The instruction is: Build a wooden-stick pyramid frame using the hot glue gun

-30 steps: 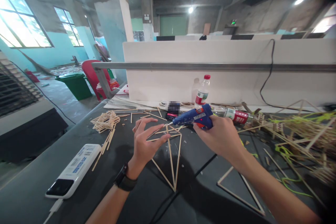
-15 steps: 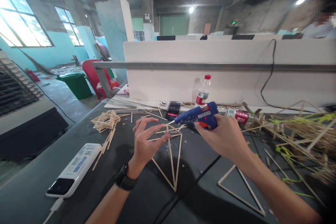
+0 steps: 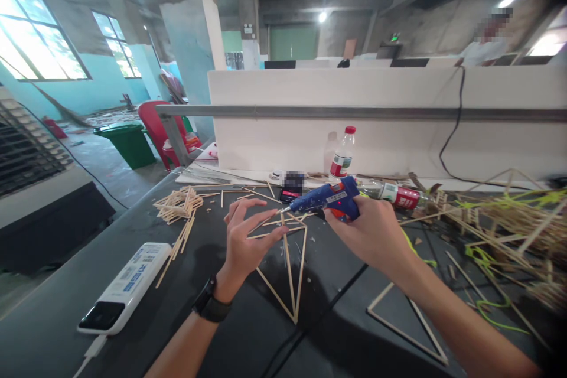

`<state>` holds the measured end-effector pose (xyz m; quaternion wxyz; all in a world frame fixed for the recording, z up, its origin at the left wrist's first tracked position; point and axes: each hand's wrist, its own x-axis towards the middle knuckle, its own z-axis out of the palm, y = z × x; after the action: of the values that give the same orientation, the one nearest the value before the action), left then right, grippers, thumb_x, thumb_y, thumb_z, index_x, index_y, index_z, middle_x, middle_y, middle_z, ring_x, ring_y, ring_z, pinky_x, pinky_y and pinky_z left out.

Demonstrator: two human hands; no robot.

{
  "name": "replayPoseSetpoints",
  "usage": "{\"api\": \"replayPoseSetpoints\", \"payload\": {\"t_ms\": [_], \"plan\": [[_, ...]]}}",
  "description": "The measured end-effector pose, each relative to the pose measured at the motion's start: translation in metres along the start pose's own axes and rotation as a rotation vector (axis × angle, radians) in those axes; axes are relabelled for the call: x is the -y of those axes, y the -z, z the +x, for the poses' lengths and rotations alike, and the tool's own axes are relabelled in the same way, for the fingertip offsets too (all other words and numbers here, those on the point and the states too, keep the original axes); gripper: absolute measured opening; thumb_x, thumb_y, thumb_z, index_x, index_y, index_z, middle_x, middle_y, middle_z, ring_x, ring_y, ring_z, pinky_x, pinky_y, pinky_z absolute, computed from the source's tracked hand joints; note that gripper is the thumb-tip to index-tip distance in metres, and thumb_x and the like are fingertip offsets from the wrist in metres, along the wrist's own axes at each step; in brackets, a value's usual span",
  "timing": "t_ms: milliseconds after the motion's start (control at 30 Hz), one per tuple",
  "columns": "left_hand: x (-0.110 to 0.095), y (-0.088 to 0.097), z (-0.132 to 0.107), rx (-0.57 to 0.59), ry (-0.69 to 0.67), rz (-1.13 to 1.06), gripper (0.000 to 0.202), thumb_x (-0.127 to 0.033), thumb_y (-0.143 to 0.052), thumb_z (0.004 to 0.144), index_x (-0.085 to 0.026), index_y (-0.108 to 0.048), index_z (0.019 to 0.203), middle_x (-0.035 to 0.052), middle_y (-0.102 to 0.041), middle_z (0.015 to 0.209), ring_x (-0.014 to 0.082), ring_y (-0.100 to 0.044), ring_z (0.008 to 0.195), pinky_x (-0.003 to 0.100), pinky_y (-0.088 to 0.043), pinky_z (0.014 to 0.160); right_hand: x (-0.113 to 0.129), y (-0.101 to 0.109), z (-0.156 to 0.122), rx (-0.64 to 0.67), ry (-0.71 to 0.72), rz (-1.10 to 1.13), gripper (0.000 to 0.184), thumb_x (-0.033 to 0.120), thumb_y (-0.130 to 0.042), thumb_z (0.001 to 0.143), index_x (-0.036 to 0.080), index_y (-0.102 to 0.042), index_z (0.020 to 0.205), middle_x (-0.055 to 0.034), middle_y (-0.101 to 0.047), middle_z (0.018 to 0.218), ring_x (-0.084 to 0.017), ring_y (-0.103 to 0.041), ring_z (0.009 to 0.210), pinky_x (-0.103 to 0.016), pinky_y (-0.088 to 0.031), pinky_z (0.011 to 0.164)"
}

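Note:
My right hand is closed around a blue hot glue gun with a small red light on its side. The metal nozzle points left, touching or very close to the top corner of a frame of thin wooden sticks. At that corner my left hand, with a dark watch on the wrist, pinches the frame between thumb and fingers. The frame's long sticks meet in a point towards me on the dark table. Below my right forearm lies a wooden stick triangle, partly hidden by the arm.
Loose sticks are heaped at the left, near a white power bank with a cable. One bottle stands at the back; another lies down. Sticks and yellow-green string clutter the right. A person is beyond the white partition.
My right hand and the glue gun have shifted slightly left and down. My left hand stays put on the frame. The person in the background has moved left.

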<state>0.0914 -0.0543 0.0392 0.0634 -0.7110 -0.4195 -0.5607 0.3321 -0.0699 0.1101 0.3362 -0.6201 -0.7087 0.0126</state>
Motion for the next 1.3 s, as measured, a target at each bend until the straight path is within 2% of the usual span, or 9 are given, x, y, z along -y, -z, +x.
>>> {"api": "replayPoseSetpoints", "payload": {"t_ms": [300,533,833,1100,1300], "plan": [[-0.001,0.001,0.0,-0.001,0.0,0.003,0.026,-0.041,-0.082,0.075,-0.026,-0.077,0.096,0.0064,-0.068,0.107,0.0264,-0.058,0.108,0.046,-0.045,0.094,-0.003,0.005,0.003,0.0,0.001,0.01,0.028,0.036,-0.063,0.077,0.024,-0.049,0.056,0.0008,-0.058,0.046,-0.015,-0.051,0.043,-0.028,-0.03,0.045],[0.0,0.0,0.0,-0.004,-0.002,0.005,0.025,-0.04,-0.082,0.075,-0.027,-0.077,0.096,0.0062,-0.068,0.107,0.026,-0.059,0.107,0.045,-0.046,0.093,0.001,0.012,0.004,0.034,-0.031,0.073,0.034,0.04,-0.064,0.079,0.024,-0.047,0.054,0.0029,-0.053,0.043,-0.013,-0.046,0.042,-0.027,-0.033,0.044],[0.0,0.001,0.0,0.001,-0.018,-0.007,0.026,-0.04,-0.082,0.075,-0.025,-0.076,0.096,0.0066,-0.067,0.107,0.0258,-0.059,0.108,0.045,-0.047,0.094,0.0,0.001,0.003,0.069,-0.04,0.093,0.031,0.041,-0.062,0.079,0.023,-0.049,0.057,0.0023,-0.056,0.045,-0.013,-0.047,0.041,-0.027,-0.032,0.043],[0.002,-0.001,0.0,-0.001,-0.025,-0.09,0.026,-0.036,-0.082,0.075,-0.025,-0.076,0.098,0.008,-0.066,0.118,0.0293,-0.057,0.122,0.051,-0.047,0.102,0.003,0.003,0.002,0.065,-0.037,0.133,0.03,0.04,-0.062,0.079,0.023,-0.049,0.057,0.0023,-0.056,0.045,-0.012,-0.045,0.041,-0.026,-0.034,0.043],[0.004,-0.002,-0.001,-0.005,-0.028,-0.13,0.027,-0.033,-0.083,0.075,-0.024,-0.075,0.099,0.0086,-0.066,0.12,0.0299,-0.056,0.126,0.054,-0.047,0.105,0.001,0.008,0.006,0.05,-0.053,0.086,0.031,0.039,-0.063,0.078,0.023,-0.049,0.056,0.0021,-0.055,0.045,-0.014,-0.047,0.043,-0.027,-0.034,0.044]]}}
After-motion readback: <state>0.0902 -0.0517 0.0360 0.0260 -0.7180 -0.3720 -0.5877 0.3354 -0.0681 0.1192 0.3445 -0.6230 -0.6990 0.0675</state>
